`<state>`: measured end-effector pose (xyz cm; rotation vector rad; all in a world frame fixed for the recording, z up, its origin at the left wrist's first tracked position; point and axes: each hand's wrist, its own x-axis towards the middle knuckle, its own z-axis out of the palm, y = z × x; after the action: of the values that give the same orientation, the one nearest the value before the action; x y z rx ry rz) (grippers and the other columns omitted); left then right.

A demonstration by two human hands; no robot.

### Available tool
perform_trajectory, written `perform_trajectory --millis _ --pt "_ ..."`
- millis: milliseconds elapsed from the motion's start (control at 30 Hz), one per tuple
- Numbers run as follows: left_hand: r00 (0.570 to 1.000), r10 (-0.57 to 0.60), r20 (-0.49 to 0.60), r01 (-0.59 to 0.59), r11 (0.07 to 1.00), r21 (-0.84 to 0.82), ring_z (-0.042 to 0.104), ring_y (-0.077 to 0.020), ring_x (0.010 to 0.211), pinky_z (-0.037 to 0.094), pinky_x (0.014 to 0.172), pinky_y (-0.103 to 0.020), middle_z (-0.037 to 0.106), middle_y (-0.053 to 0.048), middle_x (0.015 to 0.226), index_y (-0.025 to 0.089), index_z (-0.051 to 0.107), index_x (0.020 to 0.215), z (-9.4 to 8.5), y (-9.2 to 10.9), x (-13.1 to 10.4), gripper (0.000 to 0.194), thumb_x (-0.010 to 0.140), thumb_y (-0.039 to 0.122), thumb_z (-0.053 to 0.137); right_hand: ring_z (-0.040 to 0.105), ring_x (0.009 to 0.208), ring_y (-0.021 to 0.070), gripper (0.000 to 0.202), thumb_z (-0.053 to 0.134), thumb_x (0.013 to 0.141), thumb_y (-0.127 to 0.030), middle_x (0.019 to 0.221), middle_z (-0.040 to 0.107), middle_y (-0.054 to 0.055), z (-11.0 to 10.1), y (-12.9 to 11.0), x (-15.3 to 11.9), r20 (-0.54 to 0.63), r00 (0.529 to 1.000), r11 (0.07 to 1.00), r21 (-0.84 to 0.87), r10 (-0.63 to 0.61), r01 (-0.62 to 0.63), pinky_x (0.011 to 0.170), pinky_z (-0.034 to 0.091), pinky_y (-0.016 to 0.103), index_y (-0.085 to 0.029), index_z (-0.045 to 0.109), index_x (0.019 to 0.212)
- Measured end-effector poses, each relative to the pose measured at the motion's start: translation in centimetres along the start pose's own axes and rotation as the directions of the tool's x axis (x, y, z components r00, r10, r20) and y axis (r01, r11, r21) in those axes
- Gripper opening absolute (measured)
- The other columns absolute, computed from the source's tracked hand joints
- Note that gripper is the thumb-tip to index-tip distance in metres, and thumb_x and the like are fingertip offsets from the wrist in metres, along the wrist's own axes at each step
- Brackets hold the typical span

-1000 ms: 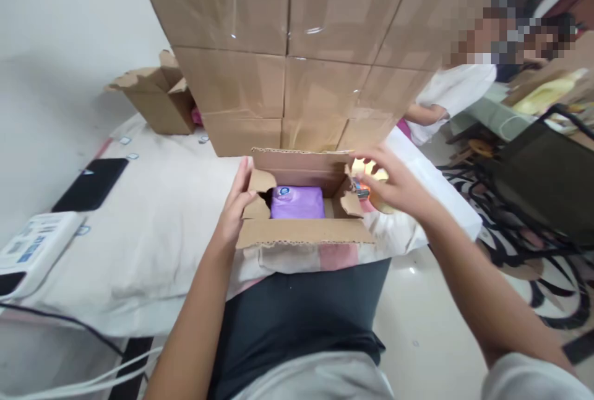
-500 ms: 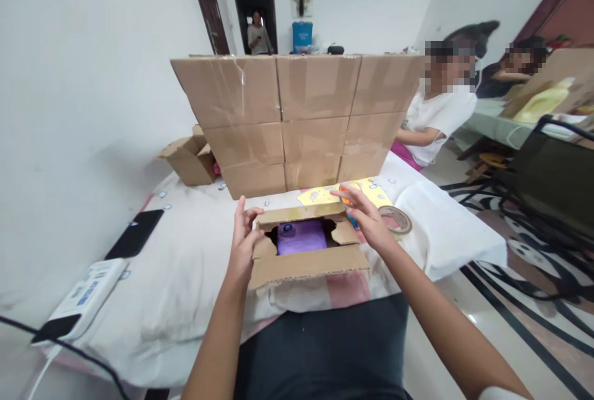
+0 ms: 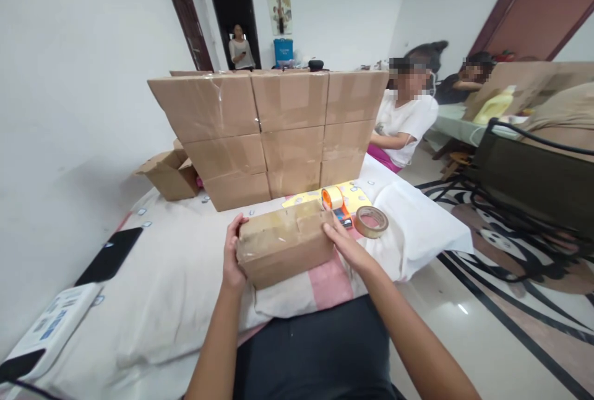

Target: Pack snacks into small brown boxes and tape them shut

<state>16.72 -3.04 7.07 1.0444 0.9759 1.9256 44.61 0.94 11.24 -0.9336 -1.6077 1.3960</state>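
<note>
Between my hands is a small cardboard box (image 3: 288,248), tilted a little, with tape on its top face and no opening showing on the sides I see. My left hand (image 3: 232,256) grips its left end, fingers curled over the top corner. Against the right end presses my right hand (image 3: 342,236), its thumb on the front edge. Just behind that hand lies an orange tape dispenser (image 3: 333,198) with a roll of clear tape. To its right a roll of brown packing tape (image 3: 372,222) rests flat on the cloth.
Stacked taped cartons (image 3: 278,134) form a wall behind the box. An open carton (image 3: 171,177) stands to the left of them. A black phone-like slab (image 3: 109,256) and a white power strip (image 3: 51,326) lie at left. Beyond the bed's right side sits a person in white (image 3: 411,122).
The small box showed its open flaps and a purple thing inside; now a taped face is up. Both hands have closed on its ends. The view has swung right.
</note>
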Motion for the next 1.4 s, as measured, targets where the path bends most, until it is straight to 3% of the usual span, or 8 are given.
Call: perform_trajectory --millis 100,267,400,600,900,1100,1200,1400 --pt "0.999 0.039 0.013 -0.039 0.999 0.036 0.047 -0.0248 0.134 0.034 0.115 -0.038 0.057 -0.003 0.135 0.03 0.058 0.133 0.2 0.2 -0.5 0.045 0.094 0.047 0.045 0.027 0.151 0.0229 0.07 0.061 0.087 -0.045 0.162 0.033 -0.003 2.2 0.2 1.3 -0.239 0.97 0.993 0.119 0.044 -0.016 0.125 0.02 0.046 -0.035 0.038 0.153" --pt "0.975 0.162 0.152 -0.204 0.923 0.325 0.041 -0.0308 0.141 0.03 0.12 -0.046 0.049 -0.006 0.148 0.029 0.053 0.139 0.3 2.2 -1.5 0.054 0.093 0.055 0.046 0.038 0.147 0.0249 0.064 0.06 0.078 -0.03 0.154 0.047 -0.001 3.4 0.7 1.8 -0.382 0.923 0.991 0.134 0.035 0.018 0.123 0.025 0.046 -0.03 0.055 0.142" --pt "0.968 0.097 0.232 -0.215 0.794 0.568 0.025 -0.0288 0.151 0.015 0.126 -0.049 0.044 -0.004 0.154 0.031 0.058 0.132 0.9 3.7 -1.9 0.043 0.089 0.033 0.058 0.036 0.147 0.0245 0.062 0.059 0.08 -0.031 0.154 0.046 0.0 3.7 0.8 1.4 -0.406 0.914 0.994 0.093 -0.01 0.052 0.124 0.023 0.044 -0.027 0.056 0.141" --pt "0.979 -0.053 0.196 -0.076 0.799 0.597 0.016 -0.0269 0.155 0.012 0.126 -0.053 0.046 -0.001 0.154 0.031 0.068 0.12 1.0 4.4 -1.5 0.041 0.086 0.019 0.05 0.035 0.148 0.0246 0.063 0.058 0.08 -0.032 0.156 0.045 0.002 3.4 0.5 1.4 -0.369 0.929 0.997 0.057 -0.019 0.043 0.124 0.023 0.044 -0.027 0.055 0.142" --pt "0.99 0.053 0.13 -0.123 0.769 0.627 0.031 -0.0276 0.149 0.022 0.124 -0.054 0.055 -0.004 0.146 0.028 0.072 0.111 1.1 3.8 -1.6 0.034 0.088 0.021 0.049 0.042 0.143 0.0263 0.054 0.054 0.088 -0.047 0.151 0.051 0.008 3.0 1.5 1.3 -0.404 0.912 0.993 0.057 -0.07 0.102 0.121 0.029 0.046 -0.024 0.056 0.137" --pt "0.909 0.21 0.359 -0.414 0.373 0.83 0.042 -0.0327 0.143 0.022 0.119 -0.059 0.066 -0.005 0.135 0.032 0.071 0.117 0.9 5.1 -2.5 0.029 0.091 0.035 0.058 0.057 0.12 0.0302 0.041 0.053 0.087 -0.044 0.123 0.063 0.015 -0.8 3.4 2.1 -0.611 0.713 0.924 -0.356 -0.343 0.139 0.107 0.041 0.051 -0.018 0.06 0.118" --pt "0.871 0.127 0.475 -0.491 0.204 0.847 0.052 -0.0344 0.134 0.017 0.119 -0.06 0.066 -0.005 0.137 0.034 0.068 0.123 1.0 6.0 -2.9 0.037 0.088 0.044 0.065 0.054 0.121 0.032 0.051 0.057 0.081 -0.039 0.126 0.06 0.017 -2.2 4.4 3.7 -0.574 0.738 0.863 -0.505 -0.354 0.022 0.107 0.039 0.05 -0.015 0.056 0.126" --pt "0.868 0.021 0.495 -0.495 0.101 0.863 0.05 -0.0347 0.137 0.023 0.117 -0.058 0.061 -0.006 0.143 0.034 0.066 0.127 1.2 7.0 -2.7 0.048 0.083 0.054 0.068 0.045 0.125 0.0363 0.064 0.06 0.079 -0.031 0.13 0.056 0.02 -2.4 5.5 5.5 -0.58 0.766 0.697 -0.67 -0.277 -0.255 0.108 0.034 0.047 -0.01 0.046 0.138"
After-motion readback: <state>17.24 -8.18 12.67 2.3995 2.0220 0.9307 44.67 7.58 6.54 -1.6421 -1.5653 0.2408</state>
